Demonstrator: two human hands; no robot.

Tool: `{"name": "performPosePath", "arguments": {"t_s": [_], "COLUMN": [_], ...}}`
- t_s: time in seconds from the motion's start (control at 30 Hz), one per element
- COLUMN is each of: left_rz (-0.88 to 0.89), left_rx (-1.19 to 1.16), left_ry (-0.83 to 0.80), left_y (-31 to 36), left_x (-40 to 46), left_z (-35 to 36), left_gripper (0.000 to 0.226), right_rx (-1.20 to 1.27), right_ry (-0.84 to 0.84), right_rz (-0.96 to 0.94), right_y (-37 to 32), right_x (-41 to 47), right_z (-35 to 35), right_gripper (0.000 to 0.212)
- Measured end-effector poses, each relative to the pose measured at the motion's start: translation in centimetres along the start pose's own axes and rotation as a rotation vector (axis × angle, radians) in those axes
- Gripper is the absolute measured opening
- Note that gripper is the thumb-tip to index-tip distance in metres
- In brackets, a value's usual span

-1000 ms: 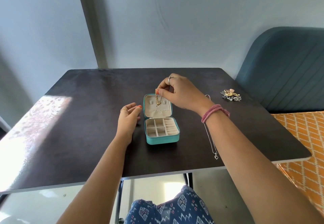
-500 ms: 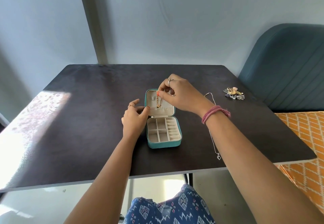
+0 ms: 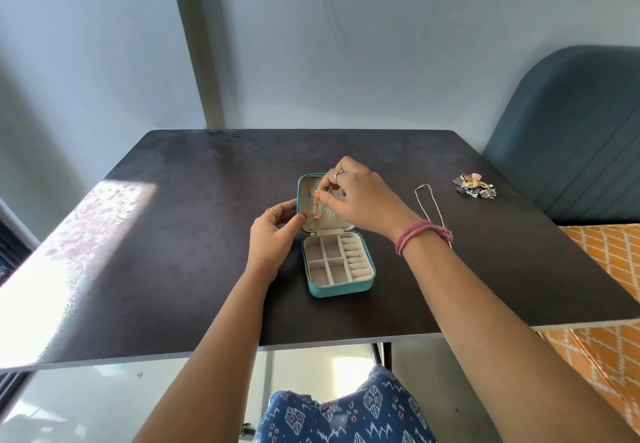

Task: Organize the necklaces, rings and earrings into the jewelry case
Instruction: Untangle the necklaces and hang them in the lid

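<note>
A small teal jewelry case [image 3: 341, 288] lies open at the middle of the dark table, its cream compartments bare. Its lid [image 3: 306, 188] stands tilted up behind the base. My right hand [image 3: 360, 196] pinches a gold necklace [image 3: 317, 210] that hangs against the inside of the lid. My left hand [image 3: 273, 234] holds the lid's left edge with thumb and fingers. A silver necklace [image 3: 431, 205] lies stretched on the table to the right, partly hidden by my right wrist. A pile of rings and earrings [image 3: 474, 184] sits at the far right.
The dark table [image 3: 173, 286] has a sunlit patch on its left side. A blue padded chair [image 3: 571, 137] stands close beyond the right corner, above an orange patterned cloth [image 3: 606, 269]. A grey wall and a pillar rise behind the table.
My left hand went from resting open beside the case to gripping the lid's left edge. My right hand has kept the gold necklace at the lid, shifting slightly.
</note>
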State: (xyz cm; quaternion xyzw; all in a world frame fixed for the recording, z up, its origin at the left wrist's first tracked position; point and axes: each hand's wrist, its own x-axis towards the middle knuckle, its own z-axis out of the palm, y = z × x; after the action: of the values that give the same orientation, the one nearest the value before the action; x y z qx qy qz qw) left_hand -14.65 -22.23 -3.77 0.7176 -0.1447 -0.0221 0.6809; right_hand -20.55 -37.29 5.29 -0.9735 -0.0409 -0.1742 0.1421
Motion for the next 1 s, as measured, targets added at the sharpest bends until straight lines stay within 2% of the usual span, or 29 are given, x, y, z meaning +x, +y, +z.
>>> {"name": "performPosePath", "arguments": {"t_s": [0.33, 0.63, 0.8, 1.0], "left_rz": [0.026, 0.047, 0.046, 0.037], "left_rx": [-0.005, -0.012, -0.005, 0.003], "left_ry": [-0.031, -0.041, -0.049, -0.059], "left_y": [0.1, 0.4, 0.4, 0.1], "left_x": [0.0, -0.2, -0.2, -0.1], "left_z": [-0.1, -0.1, 0.0, -0.1], "left_gripper": [0.023, 0.021, 0.020, 0.022], "right_rx": [-0.272, -0.426, -0.433, -0.257], "right_ry": [0.095, 0.332, 0.356, 0.293], "right_rz": [-0.031, -0.079, -0.100, -0.012], "right_y": [-0.1, 0.6, 0.9, 1.0], "right_x": [0.4, 1.1, 1.0, 1.0], "right_z": [1.7, 3.1, 3.3, 2.9], "right_gripper": [0.028, 0.012, 0.013, 0.018]}}
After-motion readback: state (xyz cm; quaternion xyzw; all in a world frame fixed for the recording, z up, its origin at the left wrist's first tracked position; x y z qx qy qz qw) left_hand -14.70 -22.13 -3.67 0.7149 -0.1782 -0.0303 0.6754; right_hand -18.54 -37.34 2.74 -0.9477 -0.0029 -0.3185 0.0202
